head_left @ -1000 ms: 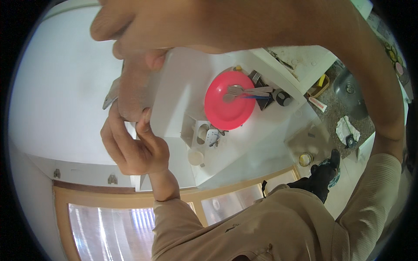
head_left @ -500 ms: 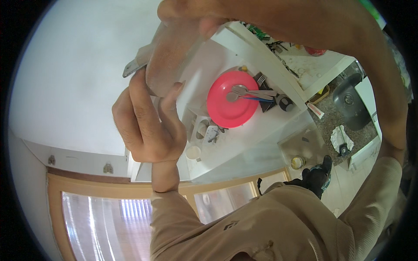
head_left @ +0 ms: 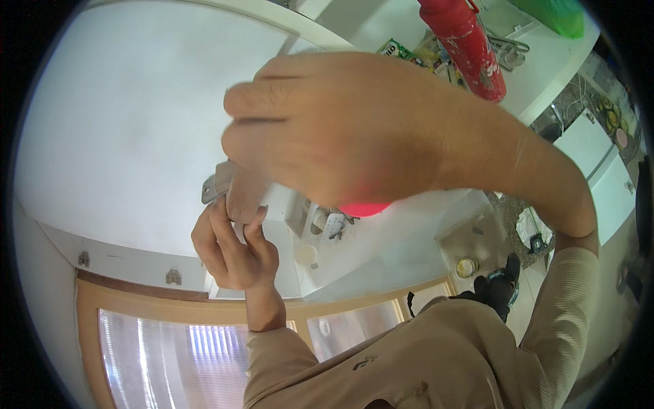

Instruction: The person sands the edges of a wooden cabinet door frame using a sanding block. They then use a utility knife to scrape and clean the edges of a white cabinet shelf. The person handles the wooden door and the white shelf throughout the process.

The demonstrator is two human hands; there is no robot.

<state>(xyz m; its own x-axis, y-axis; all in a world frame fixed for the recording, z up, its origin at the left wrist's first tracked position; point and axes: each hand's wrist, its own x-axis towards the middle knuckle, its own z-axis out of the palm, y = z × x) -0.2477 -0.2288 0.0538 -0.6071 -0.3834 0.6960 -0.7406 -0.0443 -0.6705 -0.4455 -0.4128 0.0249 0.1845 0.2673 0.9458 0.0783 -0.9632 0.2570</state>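
My left hand is closed round the lower end of a dull brownish-white piece with a rounded end. Its thumb sits on one side and its fingers on the other. A grey metal tab sticks out beside the piece, just above my left fingers; I cannot tell whether the two are joined. From the right, my right hand reaches across with its fingers curled over the upper part of the piece, hiding it. What exact kind of thing the piece is does not show.
Under my right hand a pink plate is mostly covered. A red bottle stands at the upper right, near a green bag. A large white panel fills the left, and a small tin is on the floor.
My right hand has come down and nearer, now covering most of the plate and the spoons on it. My left hand has shifted slightly lower with the piece. The red bottle has come into view.
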